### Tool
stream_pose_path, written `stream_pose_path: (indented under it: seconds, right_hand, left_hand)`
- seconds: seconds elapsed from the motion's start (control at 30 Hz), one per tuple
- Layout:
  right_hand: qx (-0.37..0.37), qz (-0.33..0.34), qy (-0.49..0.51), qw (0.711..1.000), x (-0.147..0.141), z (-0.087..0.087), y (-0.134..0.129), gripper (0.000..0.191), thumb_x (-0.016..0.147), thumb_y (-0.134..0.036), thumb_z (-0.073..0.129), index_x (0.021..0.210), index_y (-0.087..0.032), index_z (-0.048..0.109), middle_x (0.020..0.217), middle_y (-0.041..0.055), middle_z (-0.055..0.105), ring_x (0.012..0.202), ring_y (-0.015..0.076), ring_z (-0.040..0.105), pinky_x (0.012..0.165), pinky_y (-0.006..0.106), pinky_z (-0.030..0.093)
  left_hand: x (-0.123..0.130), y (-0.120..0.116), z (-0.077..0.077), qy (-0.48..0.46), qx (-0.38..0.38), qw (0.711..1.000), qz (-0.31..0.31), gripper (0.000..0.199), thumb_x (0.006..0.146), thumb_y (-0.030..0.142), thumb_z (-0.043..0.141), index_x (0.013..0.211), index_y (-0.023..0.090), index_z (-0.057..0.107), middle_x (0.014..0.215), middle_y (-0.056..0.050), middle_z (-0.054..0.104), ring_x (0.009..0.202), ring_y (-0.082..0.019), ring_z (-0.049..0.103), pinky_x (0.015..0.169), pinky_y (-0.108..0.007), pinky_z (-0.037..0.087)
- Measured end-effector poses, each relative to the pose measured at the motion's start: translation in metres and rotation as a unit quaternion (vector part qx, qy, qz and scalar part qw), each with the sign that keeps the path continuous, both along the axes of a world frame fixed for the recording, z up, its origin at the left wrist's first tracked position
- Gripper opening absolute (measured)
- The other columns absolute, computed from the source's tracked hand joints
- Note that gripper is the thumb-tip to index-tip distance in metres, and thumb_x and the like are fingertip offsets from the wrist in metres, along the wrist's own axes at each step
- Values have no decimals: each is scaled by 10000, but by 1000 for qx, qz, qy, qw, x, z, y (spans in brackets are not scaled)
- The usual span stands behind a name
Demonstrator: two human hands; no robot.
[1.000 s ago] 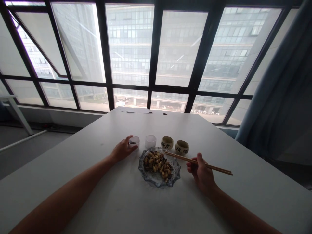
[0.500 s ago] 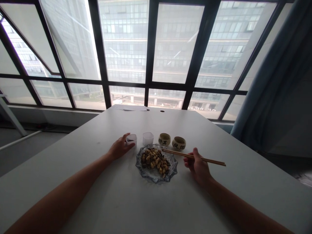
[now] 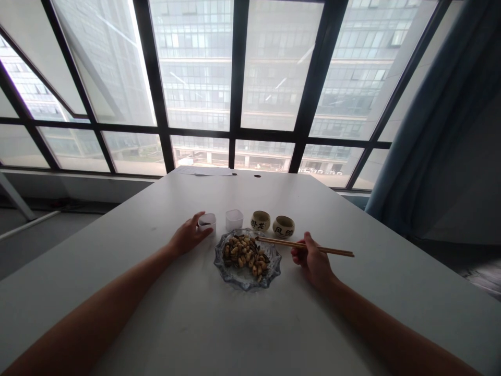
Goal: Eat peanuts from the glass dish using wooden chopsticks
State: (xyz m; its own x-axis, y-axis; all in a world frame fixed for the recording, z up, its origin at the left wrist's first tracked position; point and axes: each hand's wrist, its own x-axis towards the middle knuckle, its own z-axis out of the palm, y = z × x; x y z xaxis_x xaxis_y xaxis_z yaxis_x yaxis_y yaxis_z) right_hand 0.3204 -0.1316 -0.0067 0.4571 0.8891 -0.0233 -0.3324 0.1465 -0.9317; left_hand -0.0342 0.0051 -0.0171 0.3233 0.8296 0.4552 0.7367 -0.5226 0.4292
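Note:
A scalloped clear glass dish stands in front of me, with a heap of nuts and dark seeds in it. My right hand, right of the dish, grips a pair of wooden chopsticks; their tips reach over the dish's back right part. Whether anything is between the tips is too small to tell. My left hand is wrapped round a small white plastic cup, which has something dark inside. Beside it stands a second white cup, close behind the dish.
Two beige ceramic cups with dark characters stand behind the dish at the right. Sheets of paper lie at the far edge of the white table. Tall windows rise beyond; a blue curtain hangs at the right.
The whole view has shifted slightly. Against the dish, the chopsticks and right hand have hardly moved, and the left hand stays on its cup.

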Motion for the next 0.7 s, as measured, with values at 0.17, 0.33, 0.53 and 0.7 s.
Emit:
stream_pose_path:
  seconds: [0.17, 0.33, 0.53, 0.7]
  right_hand:
    - [0, 6, -1, 1000, 2, 0, 2, 559, 635, -686, 775, 689, -183, 538, 458, 20, 628, 350, 119, 523, 332, 204, 380]
    - [-8, 20, -5, 1000, 5, 2, 2, 543, 658, -673, 771, 686, -187, 529, 456, 9, 620, 353, 119, 526, 336, 204, 393]
    - [-11, 30, -7, 999, 7, 1, 4, 521, 693, -650, 762, 696, -187, 523, 463, 27, 626, 351, 124, 533, 335, 214, 405]
    - [-11, 27, -7, 1000, 6, 1, 3, 526, 695, -654, 760, 696, -184, 522, 462, 28, 620, 356, 121, 532, 335, 207, 408]
  left_hand:
    - [-1, 1, 0, 2, 6, 1000, 1, 719, 844, 648, 517, 1380, 175, 449, 1222, -171, 672, 1074, -322, 666, 926, -450, 520]
    - [0, 0, 0, 0, 3, 1000, 6, 712, 844, 644, 525, 1376, 178, 448, 1221, -165, 672, 1064, -323, 666, 915, -454, 522]
    - [0, -1, -1, -34, 36, 998, 25, 672, 790, 582, 642, 1315, 203, 460, 1223, -146, 650, 1040, -307, 663, 887, -452, 545]
    - [0, -2, 0, -51, 114, 992, 19, 598, 719, 429, 736, 1220, 212, 491, 1199, -123, 634, 1100, -299, 629, 935, -445, 537]
